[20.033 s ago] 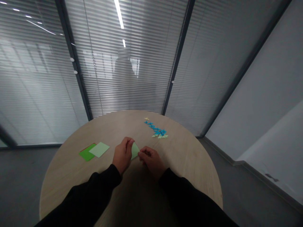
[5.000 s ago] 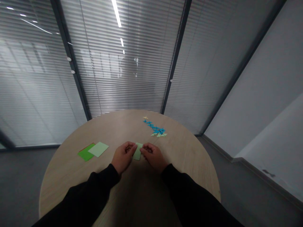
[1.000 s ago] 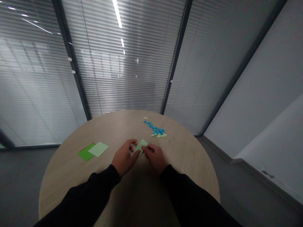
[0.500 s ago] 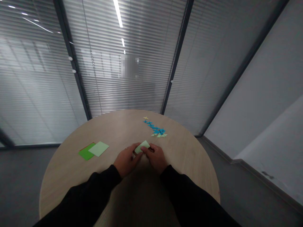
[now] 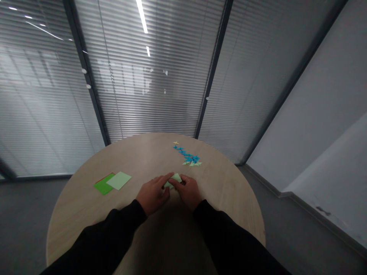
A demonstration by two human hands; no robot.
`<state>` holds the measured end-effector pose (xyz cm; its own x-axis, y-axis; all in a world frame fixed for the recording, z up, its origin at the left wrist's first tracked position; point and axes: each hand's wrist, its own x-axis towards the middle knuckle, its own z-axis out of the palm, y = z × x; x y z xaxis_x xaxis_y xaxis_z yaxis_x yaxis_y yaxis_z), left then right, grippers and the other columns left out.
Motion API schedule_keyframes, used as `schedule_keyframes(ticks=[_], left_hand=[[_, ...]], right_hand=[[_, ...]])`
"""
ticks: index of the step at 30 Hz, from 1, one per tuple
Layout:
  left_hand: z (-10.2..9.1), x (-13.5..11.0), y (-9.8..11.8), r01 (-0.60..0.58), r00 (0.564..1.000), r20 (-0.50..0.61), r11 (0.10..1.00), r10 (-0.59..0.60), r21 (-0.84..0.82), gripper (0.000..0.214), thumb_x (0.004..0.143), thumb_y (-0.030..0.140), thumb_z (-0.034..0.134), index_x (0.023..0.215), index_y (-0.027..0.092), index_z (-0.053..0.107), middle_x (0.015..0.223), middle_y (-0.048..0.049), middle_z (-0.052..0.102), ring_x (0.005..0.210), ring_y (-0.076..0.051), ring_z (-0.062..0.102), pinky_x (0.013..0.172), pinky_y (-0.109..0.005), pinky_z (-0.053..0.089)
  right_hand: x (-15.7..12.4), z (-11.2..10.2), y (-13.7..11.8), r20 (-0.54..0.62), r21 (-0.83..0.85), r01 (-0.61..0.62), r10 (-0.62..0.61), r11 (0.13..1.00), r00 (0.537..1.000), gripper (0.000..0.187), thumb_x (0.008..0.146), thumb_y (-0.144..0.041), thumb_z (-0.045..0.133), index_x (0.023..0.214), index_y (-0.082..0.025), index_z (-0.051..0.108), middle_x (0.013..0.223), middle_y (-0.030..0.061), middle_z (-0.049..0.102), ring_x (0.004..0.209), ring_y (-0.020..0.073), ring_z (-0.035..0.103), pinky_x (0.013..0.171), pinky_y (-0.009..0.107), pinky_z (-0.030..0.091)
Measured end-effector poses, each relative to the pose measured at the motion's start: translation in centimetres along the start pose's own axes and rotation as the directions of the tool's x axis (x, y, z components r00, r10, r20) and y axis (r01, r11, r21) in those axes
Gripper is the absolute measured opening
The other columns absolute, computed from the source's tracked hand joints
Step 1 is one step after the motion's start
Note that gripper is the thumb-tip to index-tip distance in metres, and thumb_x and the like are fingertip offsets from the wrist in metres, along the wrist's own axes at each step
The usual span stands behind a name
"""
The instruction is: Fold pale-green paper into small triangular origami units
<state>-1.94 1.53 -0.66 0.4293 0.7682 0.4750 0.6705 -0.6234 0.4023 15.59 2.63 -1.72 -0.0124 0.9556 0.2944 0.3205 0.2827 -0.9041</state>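
A pale green sheet of paper (image 5: 177,177), seemingly folded, is held between my two hands above the near middle of the table. My left hand (image 5: 154,193) grips its left side, with the index finger stretched along the upper edge. On the right side my right hand (image 5: 187,190) pinches the paper between thumb and curled fingers. The fingers cover much of the sheet, so its folds cannot be made out. Beyond my right hand lie several small blue folded paper stars (image 5: 188,156), with pale green ones (image 5: 195,164) at the near end and a yellow one (image 5: 176,143) at the far end.
On the left of the round wooden table (image 5: 86,214) lie flat paper squares: a pale green sheet (image 5: 119,180) overlaps a bright green sheet (image 5: 103,185), with a reddish edge showing beneath. Glass panels with blinds (image 5: 155,107) stand behind the table, and a white wall (image 5: 321,126) rises on the right.
My left index finger has moved up and over the paper's upper left edge, covering more of it. My right thumb has shifted slightly left across the sheet. The other papers lie as before.
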Motion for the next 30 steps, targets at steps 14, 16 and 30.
schedule_keyframes(ticks=[14,16,30], left_hand=[[-0.7,0.4,0.2,0.04,0.997,0.055,0.988,-0.048,0.15,0.03,0.092,0.026,0.046,0.112,0.022,0.068,0.085,-0.0089,0.075,0.073,-0.023,0.069,0.069,-0.033,0.051],[-0.7,0.5,0.0,0.098,0.994,0.035,0.994,-0.1,0.037,0.031,0.097,0.032,0.04,0.105,0.022,0.069,0.081,-0.007,0.074,0.069,-0.021,0.067,0.066,-0.03,0.048],[-0.9,0.7,-0.7,0.253,0.949,-0.037,0.828,-0.313,-0.5,0.035,0.095,0.039,0.047,0.123,0.019,0.053,0.059,0.0041,0.06,0.055,-0.016,0.059,0.057,-0.026,0.043]], right_hand=[[0.1,0.0,0.5,0.059,-0.017,-0.01,0.011,1.0,0.998,0.045,0.08,-0.057,0.068,0.063,-0.016,0.058,0.055,-0.0043,0.047,0.054,0.0108,0.041,0.05,0.023,0.03],[0.1,0.0,0.3,0.069,0.028,-0.028,0.026,0.999,0.997,0.045,0.08,-0.058,0.067,0.065,-0.017,0.059,0.056,-0.0041,0.048,0.053,0.011,0.042,0.049,0.023,0.031],[0.1,0.1,-0.2,-0.069,0.062,0.094,-0.09,0.994,0.994,0.022,0.085,-0.029,0.053,0.105,-0.018,0.058,0.064,-0.003,0.058,0.051,0.0122,0.053,0.05,0.022,0.041]])
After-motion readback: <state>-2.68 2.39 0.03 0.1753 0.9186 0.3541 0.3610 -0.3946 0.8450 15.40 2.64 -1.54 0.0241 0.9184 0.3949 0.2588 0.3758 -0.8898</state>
